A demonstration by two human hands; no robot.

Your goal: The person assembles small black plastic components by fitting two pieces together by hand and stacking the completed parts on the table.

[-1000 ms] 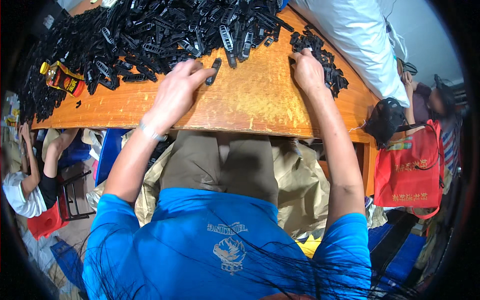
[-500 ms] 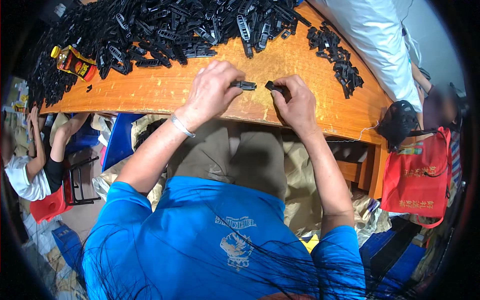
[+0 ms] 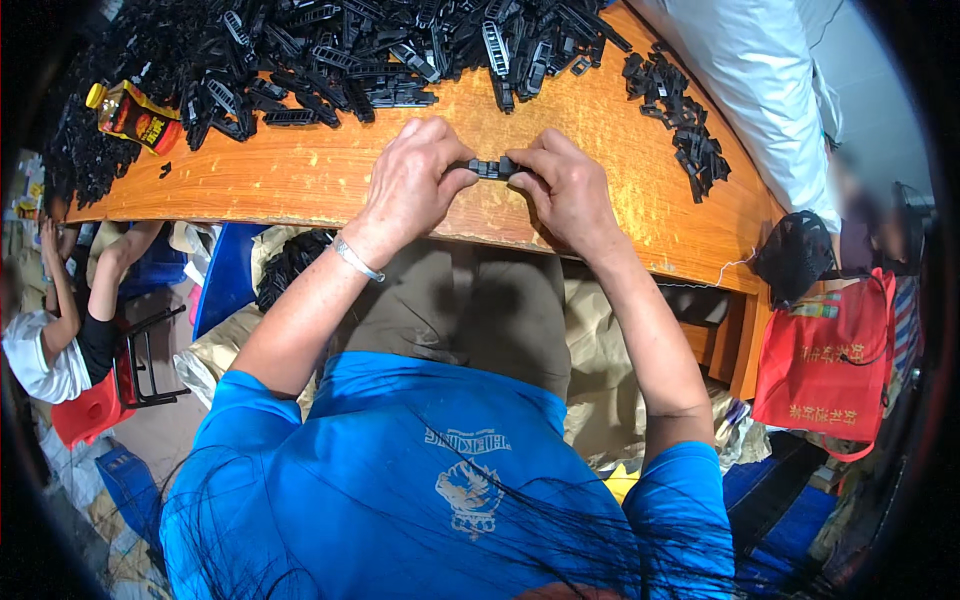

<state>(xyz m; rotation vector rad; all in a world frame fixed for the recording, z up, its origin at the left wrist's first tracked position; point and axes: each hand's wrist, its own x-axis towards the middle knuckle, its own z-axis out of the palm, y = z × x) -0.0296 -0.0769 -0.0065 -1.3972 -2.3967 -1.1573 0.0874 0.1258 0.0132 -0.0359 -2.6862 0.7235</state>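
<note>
Over the front part of the wooden table (image 3: 330, 180), my two hands meet at a small black plastic part (image 3: 491, 169). My left hand (image 3: 415, 175) pinches its left end between thumb and fingers. At the other end, the thumb and fingers of my right hand (image 3: 568, 188) close on a black piece that meets it; whether the two are joined I cannot tell. A large heap of black plastic parts (image 3: 330, 55), some long and ladder-like, lies beyond my hands. To the far right sits a smaller pile of short black pieces (image 3: 680, 125).
A yellow-capped bottle (image 3: 140, 118) lies by the heap at left. A white sack (image 3: 760, 90) leans along the table's right edge, with a black mesh item (image 3: 797, 255) and a red bag (image 3: 825, 365) below. Another person (image 3: 55, 335) sits at the far left.
My right hand has moved left and brought its black piece against the one in my left hand. The gap between them has closed.
</note>
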